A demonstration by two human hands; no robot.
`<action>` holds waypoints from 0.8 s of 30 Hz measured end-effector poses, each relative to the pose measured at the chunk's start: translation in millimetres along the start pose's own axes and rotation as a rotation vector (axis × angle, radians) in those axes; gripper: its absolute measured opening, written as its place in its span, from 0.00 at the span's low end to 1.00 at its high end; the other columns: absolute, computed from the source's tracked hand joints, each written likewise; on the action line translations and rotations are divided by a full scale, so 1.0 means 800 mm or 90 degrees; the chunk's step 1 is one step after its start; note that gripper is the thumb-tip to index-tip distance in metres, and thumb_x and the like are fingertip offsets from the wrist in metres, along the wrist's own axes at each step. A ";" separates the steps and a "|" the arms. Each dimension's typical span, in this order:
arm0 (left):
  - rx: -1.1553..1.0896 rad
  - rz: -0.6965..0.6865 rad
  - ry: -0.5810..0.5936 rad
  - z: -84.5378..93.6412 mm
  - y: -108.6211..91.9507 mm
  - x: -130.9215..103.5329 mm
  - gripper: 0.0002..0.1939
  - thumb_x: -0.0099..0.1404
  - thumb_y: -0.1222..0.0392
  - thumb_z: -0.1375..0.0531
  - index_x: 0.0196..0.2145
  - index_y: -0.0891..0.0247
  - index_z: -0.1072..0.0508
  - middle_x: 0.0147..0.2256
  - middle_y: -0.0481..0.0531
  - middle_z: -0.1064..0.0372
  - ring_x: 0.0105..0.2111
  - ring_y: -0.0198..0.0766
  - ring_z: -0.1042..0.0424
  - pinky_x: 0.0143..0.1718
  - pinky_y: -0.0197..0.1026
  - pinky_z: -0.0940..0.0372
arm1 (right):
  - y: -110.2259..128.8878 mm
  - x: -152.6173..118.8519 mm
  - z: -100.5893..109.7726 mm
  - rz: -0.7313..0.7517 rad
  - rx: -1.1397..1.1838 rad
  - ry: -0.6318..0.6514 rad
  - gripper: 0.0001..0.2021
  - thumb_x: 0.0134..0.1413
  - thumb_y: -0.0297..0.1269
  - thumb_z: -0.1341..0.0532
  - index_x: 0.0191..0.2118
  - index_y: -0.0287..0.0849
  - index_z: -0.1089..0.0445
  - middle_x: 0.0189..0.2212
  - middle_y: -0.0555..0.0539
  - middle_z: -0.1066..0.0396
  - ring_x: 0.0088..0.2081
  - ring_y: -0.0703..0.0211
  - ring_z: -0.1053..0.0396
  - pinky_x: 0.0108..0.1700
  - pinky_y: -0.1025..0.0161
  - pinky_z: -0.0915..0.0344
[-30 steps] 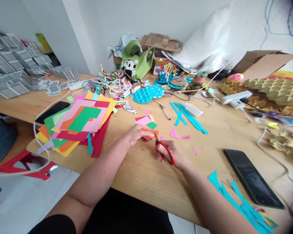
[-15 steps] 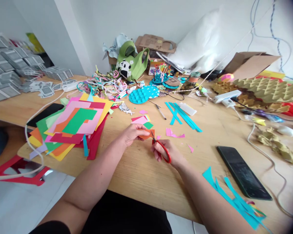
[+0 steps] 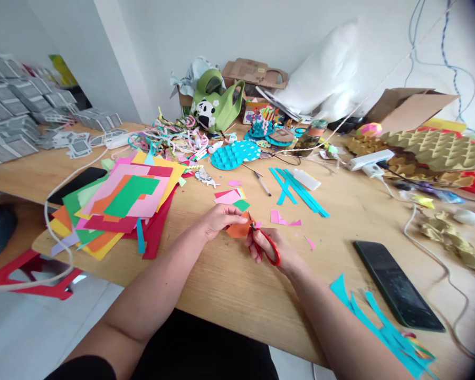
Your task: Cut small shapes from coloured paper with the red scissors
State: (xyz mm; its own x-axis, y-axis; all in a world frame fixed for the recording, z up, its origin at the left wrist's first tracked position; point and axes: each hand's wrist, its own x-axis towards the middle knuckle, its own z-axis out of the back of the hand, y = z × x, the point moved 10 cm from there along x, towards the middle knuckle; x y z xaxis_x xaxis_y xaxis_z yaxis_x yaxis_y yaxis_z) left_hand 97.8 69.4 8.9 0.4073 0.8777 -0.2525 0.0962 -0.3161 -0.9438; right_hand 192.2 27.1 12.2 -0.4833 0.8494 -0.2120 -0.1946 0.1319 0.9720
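My left hand [image 3: 220,219] pinches a small piece of orange paper [image 3: 238,229] above the middle of the table. Red-handled scissors [image 3: 276,250] are in my right hand [image 3: 263,244], its fingers wrapped round the loops. The blades meet the right side of the orange paper; whether they are fully closed I cannot make out. Just beyond my hands lie small pink, red and yellow paper pieces [image 3: 228,197] and a green piece [image 3: 242,205]. Pink scraps [image 3: 277,217] rest to the right of the scissors.
A pile of coloured paper [image 3: 130,195] lies at left. Blue strips [image 3: 306,192] and a pen [image 3: 262,182] are beyond my hands. At right are a black phone [image 3: 398,285] and more blue strips [image 3: 380,327]. A green panda bag [image 3: 217,103] and egg trays [image 3: 435,150] stand at the back.
The orange paper has turned and now hangs lower between my hands, showing more of its face. The scissors remain at its right side, and both hands stay nearly in place.
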 end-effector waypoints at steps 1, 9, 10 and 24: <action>0.006 -0.002 -0.004 0.001 0.000 0.000 0.15 0.45 0.55 0.32 0.26 0.68 0.29 0.25 0.50 0.31 0.25 0.32 0.33 0.29 0.36 0.43 | 0.000 0.000 -0.001 0.000 -0.002 0.002 0.32 0.44 0.69 0.45 0.26 0.37 0.34 0.15 0.50 0.34 0.15 0.66 0.38 0.18 0.68 0.45; 0.031 -0.004 -0.012 -0.001 -0.002 -0.001 0.14 0.45 0.56 0.33 0.26 0.68 0.29 0.23 0.48 0.32 0.23 0.31 0.36 0.27 0.35 0.45 | 0.003 0.000 -0.001 0.016 -0.032 0.008 0.31 0.45 0.68 0.45 0.22 0.39 0.37 0.15 0.49 0.34 0.15 0.67 0.38 0.19 0.68 0.45; 0.029 -0.001 -0.010 -0.001 -0.001 -0.001 0.14 0.45 0.56 0.33 0.26 0.68 0.28 0.23 0.48 0.32 0.23 0.30 0.36 0.27 0.35 0.45 | 0.003 0.000 0.000 0.016 -0.032 0.005 0.30 0.45 0.68 0.45 0.23 0.39 0.37 0.15 0.49 0.34 0.15 0.66 0.38 0.19 0.68 0.45; 0.021 0.000 0.001 -0.005 -0.003 -0.003 0.13 0.45 0.57 0.34 0.24 0.67 0.31 0.24 0.48 0.33 0.24 0.31 0.36 0.28 0.35 0.44 | 0.009 -0.002 -0.001 0.021 -0.059 0.003 0.30 0.46 0.67 0.44 0.21 0.39 0.38 0.16 0.48 0.33 0.16 0.66 0.37 0.19 0.68 0.44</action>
State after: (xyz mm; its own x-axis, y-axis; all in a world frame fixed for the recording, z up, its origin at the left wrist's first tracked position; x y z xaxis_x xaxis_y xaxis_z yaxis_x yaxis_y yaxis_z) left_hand 100.0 66.7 12.5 0.4087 0.8772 -0.2519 0.0660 -0.3037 -0.9505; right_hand 190.8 26.6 19.4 -0.4946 0.8502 -0.1804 -0.2564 0.0556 0.9650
